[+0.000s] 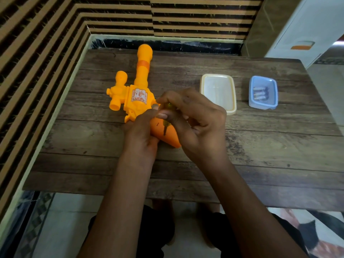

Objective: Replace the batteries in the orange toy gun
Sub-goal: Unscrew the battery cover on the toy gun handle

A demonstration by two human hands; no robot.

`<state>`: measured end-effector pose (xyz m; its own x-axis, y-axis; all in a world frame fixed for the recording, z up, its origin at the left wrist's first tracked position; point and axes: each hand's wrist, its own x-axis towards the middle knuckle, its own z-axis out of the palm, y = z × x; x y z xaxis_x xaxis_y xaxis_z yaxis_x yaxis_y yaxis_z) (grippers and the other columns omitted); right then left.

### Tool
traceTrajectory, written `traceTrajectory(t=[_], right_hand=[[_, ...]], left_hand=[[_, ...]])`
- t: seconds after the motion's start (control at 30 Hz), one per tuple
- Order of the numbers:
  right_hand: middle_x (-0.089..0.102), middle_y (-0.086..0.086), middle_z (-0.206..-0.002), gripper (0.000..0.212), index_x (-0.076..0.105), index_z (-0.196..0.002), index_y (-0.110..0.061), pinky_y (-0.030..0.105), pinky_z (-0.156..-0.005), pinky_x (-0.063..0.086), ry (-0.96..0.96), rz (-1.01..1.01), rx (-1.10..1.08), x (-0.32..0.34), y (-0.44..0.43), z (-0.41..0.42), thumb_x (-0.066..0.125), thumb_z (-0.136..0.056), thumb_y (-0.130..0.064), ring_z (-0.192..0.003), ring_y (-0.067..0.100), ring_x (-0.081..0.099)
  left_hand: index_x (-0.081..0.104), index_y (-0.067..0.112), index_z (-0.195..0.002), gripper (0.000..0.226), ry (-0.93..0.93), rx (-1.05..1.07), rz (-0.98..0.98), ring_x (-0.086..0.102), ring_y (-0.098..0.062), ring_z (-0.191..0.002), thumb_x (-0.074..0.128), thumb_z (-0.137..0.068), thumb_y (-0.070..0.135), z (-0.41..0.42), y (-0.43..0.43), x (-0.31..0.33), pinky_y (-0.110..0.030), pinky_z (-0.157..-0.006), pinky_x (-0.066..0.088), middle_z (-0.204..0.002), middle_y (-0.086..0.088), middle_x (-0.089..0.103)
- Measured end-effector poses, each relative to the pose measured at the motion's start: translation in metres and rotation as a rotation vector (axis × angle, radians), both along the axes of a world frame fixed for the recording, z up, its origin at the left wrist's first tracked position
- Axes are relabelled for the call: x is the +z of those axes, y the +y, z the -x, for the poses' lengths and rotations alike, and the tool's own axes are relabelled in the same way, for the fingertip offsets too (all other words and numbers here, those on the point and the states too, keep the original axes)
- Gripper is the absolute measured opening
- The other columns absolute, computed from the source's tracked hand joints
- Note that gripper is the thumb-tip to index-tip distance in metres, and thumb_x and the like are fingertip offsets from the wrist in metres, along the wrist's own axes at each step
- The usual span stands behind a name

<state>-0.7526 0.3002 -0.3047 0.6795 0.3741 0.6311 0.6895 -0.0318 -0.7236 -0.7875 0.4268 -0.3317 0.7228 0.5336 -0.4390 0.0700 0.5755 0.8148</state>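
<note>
Right hand (197,120), perhaps screwdriver (165,126), on toy gun (138,98)

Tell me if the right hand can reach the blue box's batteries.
Probably yes: the batteries lie in the uncovered blue box, only a low clear container between it and the right hand, which holds a screwdriver.

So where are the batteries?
In the head view, the batteries lie inside the small blue box on the right side of the wooden table, just right of the white container.
</note>
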Motion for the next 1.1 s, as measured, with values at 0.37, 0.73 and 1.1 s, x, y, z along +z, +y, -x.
traceTrajectory(t=[0.37, 0.73, 1.1], right_hand=[[0.073, 0.002, -0.099, 0.015, 0.075, -0.108, 0.0, 0.027, -0.081, 0.052, 0.122, 0.009, 0.163, 0.004, -0.004, -0.004, 0.068, -0.096, 0.006, -0.09, 0.005, 0.068], [0.071, -0.001, -0.105, 0.026, 0.075, -0.114, 0.003, 0.033, -0.087, 0.056, 0.054, -0.012, 0.142, 0.002, 0.005, 0.0, 0.066, -0.093, 0.015, -0.098, 0.014, 0.071], [0.063, 0.013, -0.092, 0.012, 0.079, -0.101, 0.0, 0.021, -0.076, 0.044, 0.007, -0.016, 0.014, 0.001, 0.007, 0.006, 0.079, -0.089, 0.001, -0.083, 0.009, 0.058]], left_hand=[[0.068, 0.007, -0.126, 0.053, -0.019, 0.025, 0.046, 0.075, -0.028, -0.108, 0.074, -0.074, 0.013, -0.004, 0.001, -0.001, -0.043, -0.087, 0.064, -0.115, -0.012, 0.078], [0.071, 0.019, -0.116, 0.057, 0.005, 0.031, 0.005, 0.077, -0.02, -0.1, 0.075, -0.06, 0.021, -0.003, -0.003, 0.006, -0.045, -0.084, 0.063, -0.112, -0.007, 0.079], [0.073, 0.021, -0.075, 0.024, -0.118, -0.013, 0.013, 0.075, -0.009, -0.07, 0.075, -0.052, 0.013, 0.002, -0.004, 0.004, -0.029, -0.068, 0.062, -0.076, 0.001, 0.076]])
